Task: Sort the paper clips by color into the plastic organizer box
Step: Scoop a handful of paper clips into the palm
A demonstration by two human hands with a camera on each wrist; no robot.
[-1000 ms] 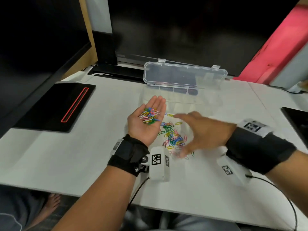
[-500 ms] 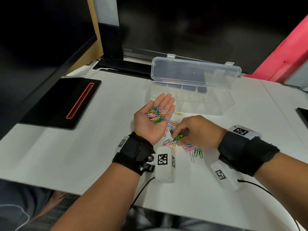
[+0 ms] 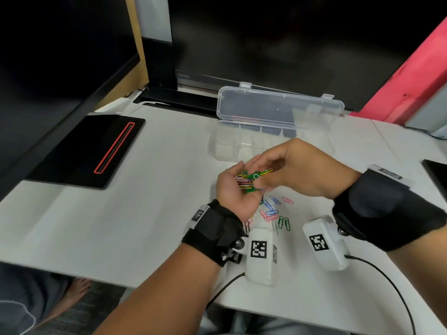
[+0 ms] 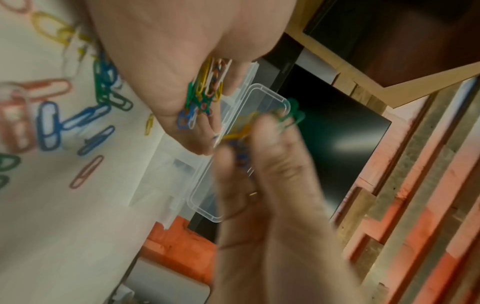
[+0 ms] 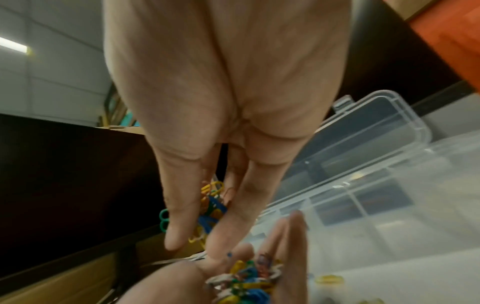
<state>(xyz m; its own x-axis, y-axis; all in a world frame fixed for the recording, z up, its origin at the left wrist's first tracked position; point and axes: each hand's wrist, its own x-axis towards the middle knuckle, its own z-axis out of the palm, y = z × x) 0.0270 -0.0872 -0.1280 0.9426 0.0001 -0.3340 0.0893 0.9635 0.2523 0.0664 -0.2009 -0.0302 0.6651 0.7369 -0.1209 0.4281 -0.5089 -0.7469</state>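
My left hand (image 3: 232, 187) lies palm up over the white table (image 3: 145, 213), cupped under a heap of mixed-colour paper clips (image 3: 244, 181). My right hand (image 3: 260, 176) hovers just above that palm and pinches a small bunch of green and yellow clips (image 3: 264, 172). The right wrist view shows those fingers (image 5: 179, 216) closed on the pinched clips (image 5: 210, 207), with the palm heap (image 5: 246, 281) below. Loose clips (image 3: 273, 209) lie on the table under both hands. Behind them stands the clear organizer box (image 3: 251, 143) with its lid (image 3: 278, 107) raised.
A black pad with a red outline (image 3: 84, 148) lies at the left. A dark flat device (image 3: 437, 172) pokes in at the right edge. A dark screen (image 3: 266, 44) stands behind the box, and a red panel (image 3: 411, 76) rises at the far right. Camera cables trail off the front edge.
My right hand has lifted from the table pile with a pinch of clips and now hangs over the left palm. The left fingers have cupped slightly.
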